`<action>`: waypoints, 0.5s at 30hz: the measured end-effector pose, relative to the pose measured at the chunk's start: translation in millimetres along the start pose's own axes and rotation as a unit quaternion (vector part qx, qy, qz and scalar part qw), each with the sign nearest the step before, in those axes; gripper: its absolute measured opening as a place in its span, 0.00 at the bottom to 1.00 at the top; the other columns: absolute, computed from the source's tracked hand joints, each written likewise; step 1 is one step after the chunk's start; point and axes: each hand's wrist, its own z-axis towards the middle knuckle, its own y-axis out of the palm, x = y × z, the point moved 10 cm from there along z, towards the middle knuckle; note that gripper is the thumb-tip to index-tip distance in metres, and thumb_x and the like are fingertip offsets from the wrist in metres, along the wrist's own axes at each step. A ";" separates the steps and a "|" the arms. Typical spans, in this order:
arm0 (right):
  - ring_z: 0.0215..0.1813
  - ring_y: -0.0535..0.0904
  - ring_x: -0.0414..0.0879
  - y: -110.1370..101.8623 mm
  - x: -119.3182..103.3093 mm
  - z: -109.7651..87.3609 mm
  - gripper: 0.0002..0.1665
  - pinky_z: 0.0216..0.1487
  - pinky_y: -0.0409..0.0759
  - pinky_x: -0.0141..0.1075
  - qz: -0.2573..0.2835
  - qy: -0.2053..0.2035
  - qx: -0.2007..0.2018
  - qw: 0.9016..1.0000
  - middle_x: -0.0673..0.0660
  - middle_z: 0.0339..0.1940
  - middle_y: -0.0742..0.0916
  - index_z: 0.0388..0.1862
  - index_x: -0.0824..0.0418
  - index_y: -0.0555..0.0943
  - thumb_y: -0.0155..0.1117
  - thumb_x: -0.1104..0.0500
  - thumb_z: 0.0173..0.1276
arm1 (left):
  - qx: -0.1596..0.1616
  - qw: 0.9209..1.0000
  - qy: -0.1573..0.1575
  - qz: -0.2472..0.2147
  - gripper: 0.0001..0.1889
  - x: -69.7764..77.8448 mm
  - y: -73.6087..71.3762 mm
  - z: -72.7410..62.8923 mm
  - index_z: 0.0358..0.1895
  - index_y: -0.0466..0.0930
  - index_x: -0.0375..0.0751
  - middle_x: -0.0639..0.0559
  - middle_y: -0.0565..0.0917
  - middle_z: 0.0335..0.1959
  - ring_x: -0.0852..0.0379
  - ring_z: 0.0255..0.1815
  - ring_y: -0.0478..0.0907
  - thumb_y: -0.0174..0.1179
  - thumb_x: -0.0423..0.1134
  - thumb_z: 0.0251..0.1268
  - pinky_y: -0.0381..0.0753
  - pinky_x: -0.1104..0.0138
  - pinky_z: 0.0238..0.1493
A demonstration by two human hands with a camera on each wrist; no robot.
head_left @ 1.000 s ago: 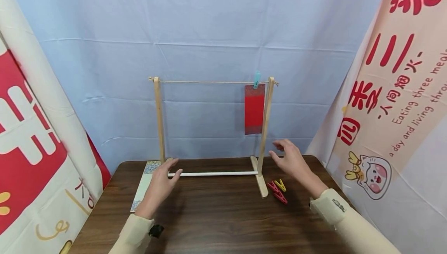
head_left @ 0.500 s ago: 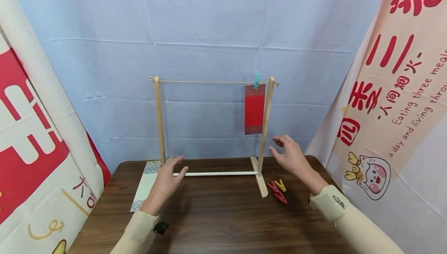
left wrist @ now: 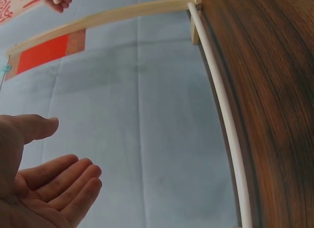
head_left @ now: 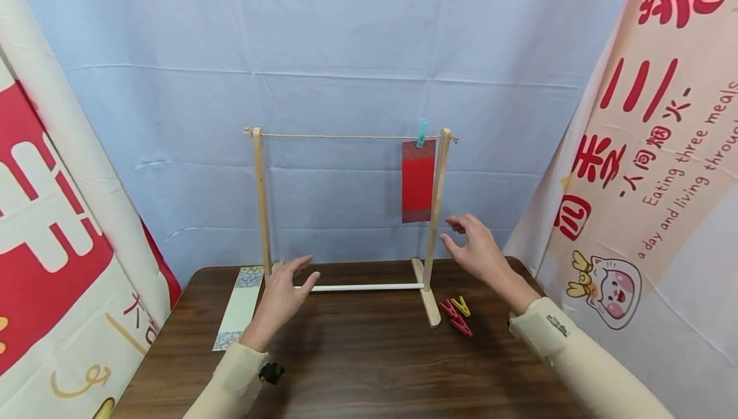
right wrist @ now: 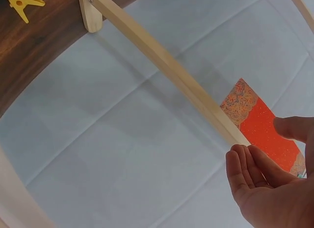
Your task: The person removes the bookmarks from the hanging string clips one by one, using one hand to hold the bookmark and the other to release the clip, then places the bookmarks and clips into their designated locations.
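Note:
A wooden rack (head_left: pixel 262 204) with a string across its top stands on the table. From the string's right end hangs a red paper strip (head_left: pixel 418 185) with patterned ends, held by a light-blue clothespin (head_left: pixel 423 132). My left hand (head_left: pixel 284 298) hovers in front of the rack's lower left, thumb apart from relaxed fingers, nothing in it. Beside it lies a pale green paper strip (head_left: pixel 237 310) with blue floral ends. My right hand (head_left: pixel 475 249), fingers loosely bent and holding nothing, is just right of the rack's right post. In the right wrist view its fingertips overlap the post (right wrist: pixel 171 66).
Red clothespins (head_left: pixel 456 318) and a yellow clothespin (head_left: pixel 461 306) lie by the rack's right foot (head_left: pixel 429 309). A white rod (head_left: pixel 363 287) joins the rack's feet low down. Behind the dark wooden table (head_left: pixel 369 361) hangs a pale blue cloth, with printed banners on both sides.
My left hand has moved a little to the right, uncovering more of the pale green strip. The right hand has risen slightly. The hanging strip stays clipped.

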 end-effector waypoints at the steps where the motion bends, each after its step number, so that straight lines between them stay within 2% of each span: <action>1: 0.55 0.83 0.64 -0.6 -0.5 0.7 0.22 0.56 0.83 0.58 0.000 0.000 0.001 1.000 0.68 0.53 0.86 0.62 0.73 0.83 0.73 0.65 0.74 | 0.001 1.000 0.001 0.000 0.26 1.3 -0.1 0.5 0.72 0.80 0.38 0.40 0.85 0.66 0.39 0.65 0.82 0.69 0.46 0.77 0.78 0.43 0.67; 15: 0.54 0.82 0.64 -13.6 -15.5 14.2 0.21 0.56 0.83 0.59 0.004 -0.026 0.018 0.999 0.69 0.51 0.86 0.61 0.74 0.83 0.74 0.66 0.72 | 0.002 1.000 0.012 -0.020 0.26 21.4 6.1 5.0 0.73 0.79 0.42 0.42 0.83 0.69 0.40 0.68 0.81 0.68 0.46 0.78 0.81 0.45 0.68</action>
